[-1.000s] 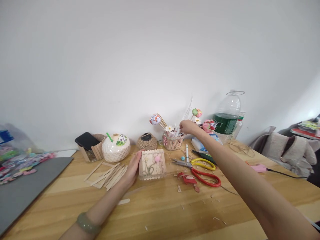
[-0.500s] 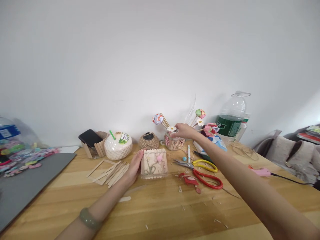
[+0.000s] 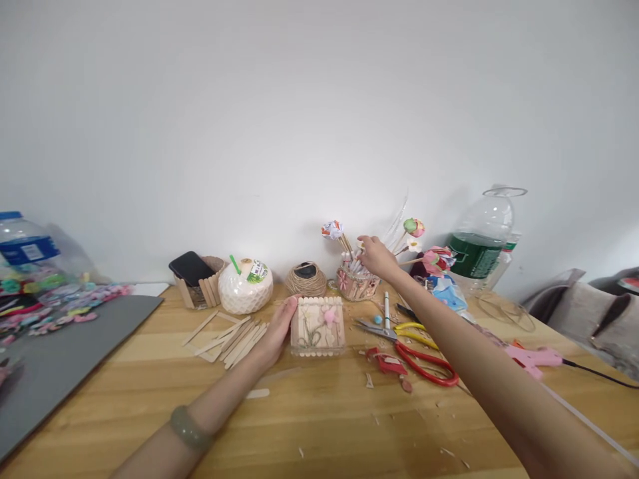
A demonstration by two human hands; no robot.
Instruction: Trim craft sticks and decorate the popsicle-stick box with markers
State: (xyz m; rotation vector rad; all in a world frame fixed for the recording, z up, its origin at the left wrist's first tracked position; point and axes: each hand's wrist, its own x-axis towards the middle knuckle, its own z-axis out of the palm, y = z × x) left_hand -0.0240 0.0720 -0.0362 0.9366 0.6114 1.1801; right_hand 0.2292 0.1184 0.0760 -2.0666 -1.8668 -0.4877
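My left hand [image 3: 279, 329] is closed on the left edge of a small craft-stick box [image 3: 318, 326] standing on the table. Its front bears a pink heart and green twine loops. Farther back, my right hand [image 3: 378, 256] is over a decorated flower pot [image 3: 357, 285], fingers pinched at a white flower [image 3: 360, 245] mostly hidden by them. Paper flowers on sticks rise from the pot: a white and orange one [image 3: 332, 230] to the left, a green and pink one [image 3: 414, 227] and a pink one [image 3: 439, 260] to the right.
Scissors [image 3: 429, 366], a white marker [image 3: 386, 309] and red scraps [image 3: 385, 361] lie right of the box. Loose craft sticks [image 3: 232, 340], a white coconut [image 3: 245, 289], a twine ball [image 3: 305, 281] and a phone [image 3: 190, 268] are leftward. A pink glue gun [image 3: 534, 358] and large bottle [image 3: 479, 239] stand right.
The view has shifted slightly, moving everything rightward. My right hand has risen a little over the pot, and the white flower has come up with its fingers. My left hand keeps its hold on the box.
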